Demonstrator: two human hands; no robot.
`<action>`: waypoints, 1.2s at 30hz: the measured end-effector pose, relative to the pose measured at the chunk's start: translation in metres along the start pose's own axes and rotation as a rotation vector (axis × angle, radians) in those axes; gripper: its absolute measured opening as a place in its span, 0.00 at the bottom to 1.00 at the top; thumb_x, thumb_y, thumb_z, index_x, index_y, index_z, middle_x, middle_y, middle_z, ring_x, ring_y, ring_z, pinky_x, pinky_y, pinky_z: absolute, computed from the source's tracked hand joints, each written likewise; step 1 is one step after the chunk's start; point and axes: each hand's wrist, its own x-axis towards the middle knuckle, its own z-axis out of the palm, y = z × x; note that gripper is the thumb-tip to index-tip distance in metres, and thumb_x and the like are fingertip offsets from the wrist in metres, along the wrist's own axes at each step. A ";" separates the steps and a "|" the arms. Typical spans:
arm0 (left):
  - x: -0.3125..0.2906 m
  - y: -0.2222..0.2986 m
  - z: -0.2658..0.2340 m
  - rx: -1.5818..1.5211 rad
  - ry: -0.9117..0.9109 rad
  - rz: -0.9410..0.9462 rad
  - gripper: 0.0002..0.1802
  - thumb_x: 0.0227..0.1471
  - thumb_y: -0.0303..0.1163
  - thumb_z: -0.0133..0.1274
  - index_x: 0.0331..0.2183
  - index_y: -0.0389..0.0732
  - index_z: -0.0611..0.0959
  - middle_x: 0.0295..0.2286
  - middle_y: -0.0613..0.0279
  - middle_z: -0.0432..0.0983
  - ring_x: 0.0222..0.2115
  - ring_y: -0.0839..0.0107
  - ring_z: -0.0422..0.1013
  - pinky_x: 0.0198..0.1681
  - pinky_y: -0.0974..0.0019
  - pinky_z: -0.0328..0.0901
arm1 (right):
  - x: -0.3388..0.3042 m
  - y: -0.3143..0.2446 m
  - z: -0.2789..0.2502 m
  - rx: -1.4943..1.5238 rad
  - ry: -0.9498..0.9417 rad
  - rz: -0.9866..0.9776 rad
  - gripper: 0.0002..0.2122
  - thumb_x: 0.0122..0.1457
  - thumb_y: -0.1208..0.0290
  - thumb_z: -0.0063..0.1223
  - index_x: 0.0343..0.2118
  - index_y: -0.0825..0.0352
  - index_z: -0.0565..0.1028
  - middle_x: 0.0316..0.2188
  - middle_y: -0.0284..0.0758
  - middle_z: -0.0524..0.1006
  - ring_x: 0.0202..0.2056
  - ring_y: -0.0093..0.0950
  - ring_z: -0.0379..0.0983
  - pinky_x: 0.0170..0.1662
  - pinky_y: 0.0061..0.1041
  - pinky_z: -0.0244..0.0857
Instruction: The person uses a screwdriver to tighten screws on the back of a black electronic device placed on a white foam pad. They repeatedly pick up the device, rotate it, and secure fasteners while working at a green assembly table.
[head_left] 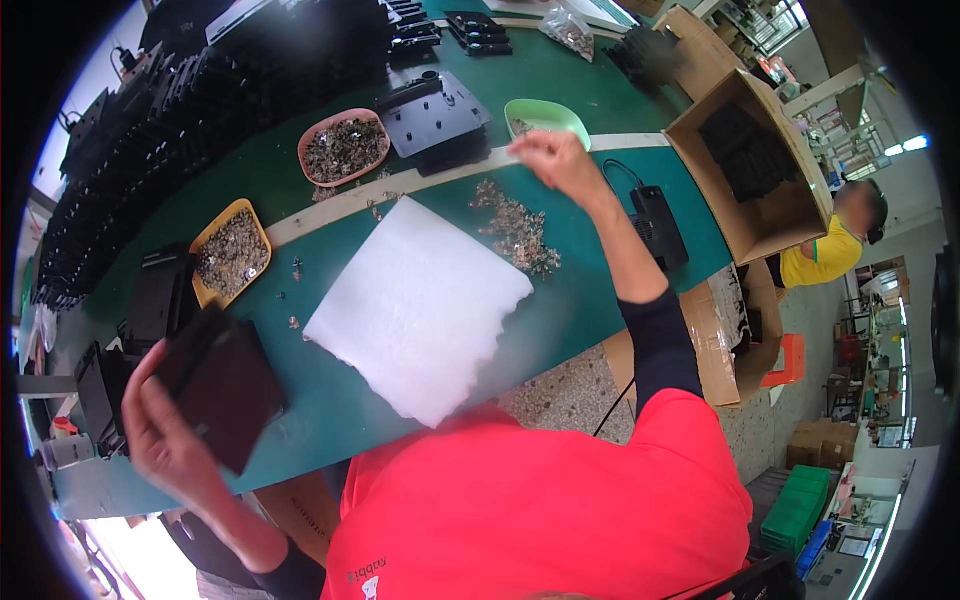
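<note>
Reaching forward, right hand curls by green bowl, grip unclear; left hand clasps dark panel.

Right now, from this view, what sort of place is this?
Probably a small assembly workshop: a green workbench carries a pink tray of tiny parts, rows of black pieces and an open cardboard box.

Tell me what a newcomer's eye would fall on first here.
Probably the white sheet, mid-picture on the green table, and the bright red shirt below it. Next, perhaps, the pink tray and yellow tray toward the upper left, and the right hand near the green tray at top centre.
</note>
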 end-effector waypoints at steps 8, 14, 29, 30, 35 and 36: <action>-0.055 -0.084 0.134 -0.412 -0.359 -0.491 0.11 0.59 0.29 0.51 0.40 0.34 0.81 0.32 0.65 0.76 0.31 0.80 0.68 0.41 0.75 0.63 | -0.021 0.001 0.058 -0.584 -0.184 -0.156 0.07 0.55 0.68 0.53 0.29 0.63 0.81 0.30 0.38 0.76 0.34 0.39 0.77 0.39 0.38 0.71; -0.066 -0.068 0.138 0.028 -0.343 -0.227 0.13 0.51 0.27 0.55 0.41 0.35 0.80 0.32 0.56 0.77 0.30 0.67 0.72 0.43 0.63 0.66 | -0.018 0.010 0.063 -0.714 -0.214 -0.232 0.06 0.54 0.68 0.55 0.29 0.63 0.80 0.30 0.37 0.77 0.33 0.39 0.77 0.36 0.37 0.71; -0.072 -0.038 0.141 -0.452 -0.552 -0.488 0.11 0.54 0.31 0.57 0.36 0.32 0.83 0.24 0.65 0.79 0.24 0.81 0.72 0.27 0.74 0.66 | -0.083 -0.107 0.161 0.208 -0.088 -0.185 0.04 0.50 0.77 0.62 0.29 0.69 0.79 0.21 0.30 0.79 0.22 0.18 0.73 0.26 0.20 0.66; -0.072 -0.043 0.140 -0.514 -0.556 -0.531 0.11 0.55 0.31 0.57 0.36 0.32 0.83 0.24 0.65 0.79 0.24 0.81 0.72 0.26 0.75 0.66 | -0.086 -0.114 0.161 0.201 -0.095 -0.177 0.05 0.50 0.77 0.62 0.30 0.69 0.79 0.22 0.31 0.79 0.24 0.19 0.74 0.28 0.20 0.67; -0.074 -0.051 0.133 -0.658 -0.567 -0.637 0.11 0.56 0.31 0.56 0.38 0.34 0.84 0.24 0.66 0.79 0.24 0.82 0.72 0.25 0.78 0.66 | -0.088 -0.121 0.156 0.515 -0.282 0.293 0.03 0.54 0.77 0.59 0.29 0.70 0.79 0.17 0.30 0.76 0.17 0.16 0.68 0.18 0.16 0.57; -0.075 -0.050 0.133 -0.638 -0.572 -0.620 0.11 0.56 0.31 0.56 0.38 0.34 0.84 0.24 0.66 0.79 0.24 0.82 0.72 0.25 0.78 0.67 | -0.087 -0.120 0.155 0.574 -0.306 0.322 0.03 0.55 0.76 0.59 0.29 0.71 0.79 0.16 0.29 0.75 0.16 0.15 0.67 0.17 0.15 0.54</action>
